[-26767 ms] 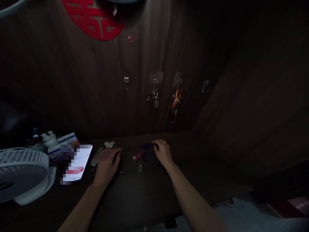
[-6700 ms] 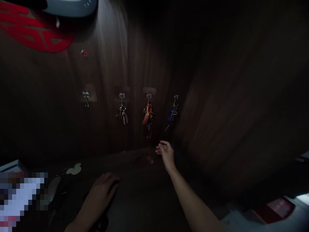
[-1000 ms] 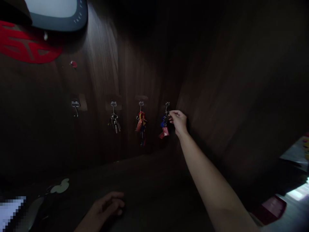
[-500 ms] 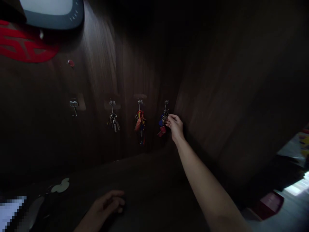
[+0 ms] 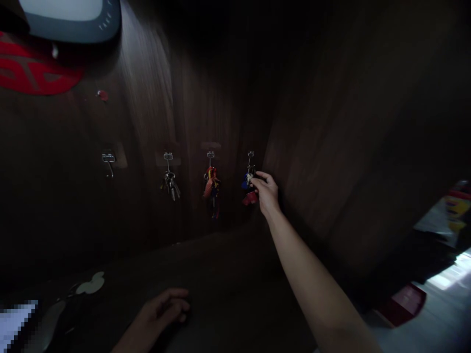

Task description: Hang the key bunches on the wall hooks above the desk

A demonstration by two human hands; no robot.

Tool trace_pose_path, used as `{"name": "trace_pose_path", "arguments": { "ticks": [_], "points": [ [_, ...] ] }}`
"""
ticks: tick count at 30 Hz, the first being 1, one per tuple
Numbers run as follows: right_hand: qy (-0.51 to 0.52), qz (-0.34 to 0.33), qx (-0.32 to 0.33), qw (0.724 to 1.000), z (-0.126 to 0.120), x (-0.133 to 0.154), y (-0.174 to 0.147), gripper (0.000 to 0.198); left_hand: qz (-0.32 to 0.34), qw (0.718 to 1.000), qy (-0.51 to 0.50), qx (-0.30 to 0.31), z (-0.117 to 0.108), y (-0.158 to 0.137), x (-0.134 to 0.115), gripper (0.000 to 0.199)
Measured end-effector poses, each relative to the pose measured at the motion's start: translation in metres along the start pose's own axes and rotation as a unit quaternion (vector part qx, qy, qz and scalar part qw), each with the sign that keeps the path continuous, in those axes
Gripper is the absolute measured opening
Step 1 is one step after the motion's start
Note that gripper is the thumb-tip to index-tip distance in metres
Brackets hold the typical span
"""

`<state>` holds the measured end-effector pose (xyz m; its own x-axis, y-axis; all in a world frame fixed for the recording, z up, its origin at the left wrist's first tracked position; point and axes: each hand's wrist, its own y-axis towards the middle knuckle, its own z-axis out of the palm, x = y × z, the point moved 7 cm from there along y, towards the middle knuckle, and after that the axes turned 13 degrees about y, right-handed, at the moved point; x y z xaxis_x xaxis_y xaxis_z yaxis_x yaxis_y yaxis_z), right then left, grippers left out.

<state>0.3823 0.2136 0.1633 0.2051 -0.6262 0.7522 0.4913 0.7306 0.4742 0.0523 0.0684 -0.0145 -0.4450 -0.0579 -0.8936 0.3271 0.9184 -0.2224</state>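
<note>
My right hand [image 5: 267, 193] reaches to the rightmost hook [image 5: 250, 155] on the dark wood wall. Its thumb and fingers close on a bunch of keys [image 5: 248, 179] hanging there, with blue and red tags [image 5: 250, 198]; the fingers partly cover the bunch. Lower down, my left hand [image 5: 164, 314] hovers over the dark surface, empty, its fingers loosely bent and apart. Left of the gripped bunch, a keyring with red, yellow and orange cords [image 5: 211, 185] hangs from another hook. Further left hangs a bunch of metal keys [image 5: 171, 186].
A bare metal hook [image 5: 109, 159] is fixed at the left. Above it are a red cut-out decoration [image 5: 44, 76] and a dark-rimmed object [image 5: 73, 37]. A pale flat object [image 5: 91, 283] lies lower left. A red box [image 5: 407, 303] stands at lower right, beyond the side panel.
My right hand stays at the rightmost bunch, where the keys and red tag have turned slightly and a pale key now shows. The view has shifted a little. My left hand is nearly still.
</note>
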Motion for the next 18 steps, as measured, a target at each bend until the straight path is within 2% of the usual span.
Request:
{"name": "trace_pose_path", "arguments": {
  "ticks": [10,18],
  "points": [
    [0.032,0.005,-0.006,0.999,0.0037,-0.0006,0.0006,0.042,0.01,1.0,-0.002,0.006,0.0005,0.002,0.0023,0.045],
    [-0.015,-0.05,-0.003,0.999,0.0045,0.0061,0.0045,0.044,0.028,1.0,-0.003,0.005,0.0014,0.001,0.0006,0.039]
  ]
}}
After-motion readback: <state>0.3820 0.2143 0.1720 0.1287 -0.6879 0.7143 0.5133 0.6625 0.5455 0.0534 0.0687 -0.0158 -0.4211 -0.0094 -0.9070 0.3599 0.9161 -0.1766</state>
